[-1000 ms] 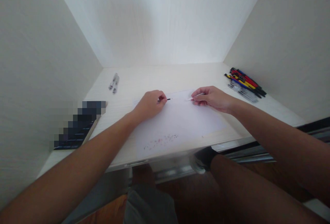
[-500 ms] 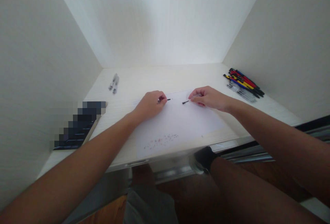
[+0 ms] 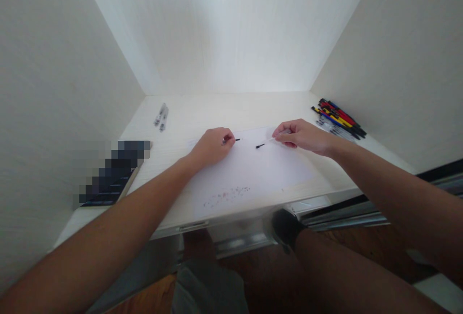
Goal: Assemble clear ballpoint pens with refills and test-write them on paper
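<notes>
My left hand (image 3: 216,146) rests on the white paper (image 3: 246,169), its fingers pinched round a slim pen piece (image 3: 237,140) whose black end sticks out to the right. Most of that piece is hidden by the fingers. To the right, my right hand (image 3: 293,134) is closed on a clear pen barrel (image 3: 271,139) that points left. Just off its tip is a small black pen part (image 3: 260,146) with a thin end; I cannot tell whether it still touches the barrel.
Red, yellow and blue pens (image 3: 340,116) lie heaped at the right, with several clear pens (image 3: 334,128) beside them. Two clear pens (image 3: 161,117) lie at the back left. A blurred dark object (image 3: 112,179) is at the left edge. Small marks (image 3: 227,196) dot the paper's near side.
My right hand has moved a little to the right, away from the small black pen part, which stays in about the same place. My left hand has hardly moved.
</notes>
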Available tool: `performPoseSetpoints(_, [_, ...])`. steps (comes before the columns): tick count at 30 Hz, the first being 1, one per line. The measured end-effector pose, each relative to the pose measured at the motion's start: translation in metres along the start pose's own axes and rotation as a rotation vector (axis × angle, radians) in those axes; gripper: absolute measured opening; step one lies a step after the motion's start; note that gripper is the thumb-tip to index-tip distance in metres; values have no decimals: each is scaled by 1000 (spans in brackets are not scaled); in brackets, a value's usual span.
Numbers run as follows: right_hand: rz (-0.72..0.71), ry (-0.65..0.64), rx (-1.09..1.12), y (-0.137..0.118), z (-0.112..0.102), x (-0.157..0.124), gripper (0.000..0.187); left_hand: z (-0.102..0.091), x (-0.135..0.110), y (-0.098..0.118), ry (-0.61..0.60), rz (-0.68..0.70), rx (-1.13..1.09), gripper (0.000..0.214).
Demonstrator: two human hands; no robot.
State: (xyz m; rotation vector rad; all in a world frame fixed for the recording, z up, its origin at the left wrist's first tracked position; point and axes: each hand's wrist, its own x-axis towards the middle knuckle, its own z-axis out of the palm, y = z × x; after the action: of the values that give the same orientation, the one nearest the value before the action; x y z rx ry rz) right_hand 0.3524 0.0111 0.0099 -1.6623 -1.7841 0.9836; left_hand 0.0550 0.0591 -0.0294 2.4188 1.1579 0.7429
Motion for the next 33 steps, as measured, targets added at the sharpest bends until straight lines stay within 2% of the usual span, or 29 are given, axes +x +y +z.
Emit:
performPoseSetpoints(5, [24,5,66,15,-14,-4,10,2,2,-3,-3,2,12,15])
performPoseSetpoints(9, [65,210,109,24,-7,-3,10,1,1,-2,4,13,10,16])
performPoseSetpoints(11, [31,311,6,24,2,-2,11,1,0,-3,7,17,8,17])
performPoseSetpoints(14, [-86,389,-217,22,16,1,12,1,-1,-5,12,31,3,16])
performPoseSetpoints(19, [-177,385,-431,22,28,6,13,2,-1,-8,24,42,-10,12])
performPoseSetpoints(25, [-218,370,-517,25,30,12,18,2,-1,-4,14,40,-15,11])
performPoseSetpoints(29, [-419,439,-565,13,37,11,19,0,-1,1,65,38,-45,11])
performPoseSetpoints(33, [-613,370,-653,-15,52,6,24,-3,0,5,146,71,-106,9])
